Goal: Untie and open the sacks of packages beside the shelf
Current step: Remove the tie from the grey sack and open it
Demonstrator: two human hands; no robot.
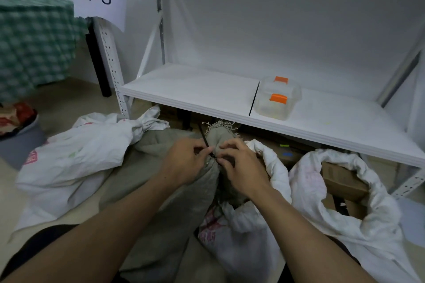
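**One grey sack point(156, 179), neck tied shut**

Left hand point(186, 158) and right hand point(241, 165) meet at its bunched neck, fingertips curled, pinching the black cable tie point(203, 135). It lies between a knotted white sack point(76, 151) and the shelf point(184, 92).

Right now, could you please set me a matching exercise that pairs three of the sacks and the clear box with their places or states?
Things:
1. grey sack
2. left white sack
3. far-right white sack
4. clear box

Places or states:
A. stands on the shelf board
B. mouth rolled open, cardboard boxes showing inside
C. neck knotted shut, no hand on it
D. neck bound by a black tie, which the left hand and right hand pinch

Pairs: 1-D, 2-C, 3-B, 4-A.
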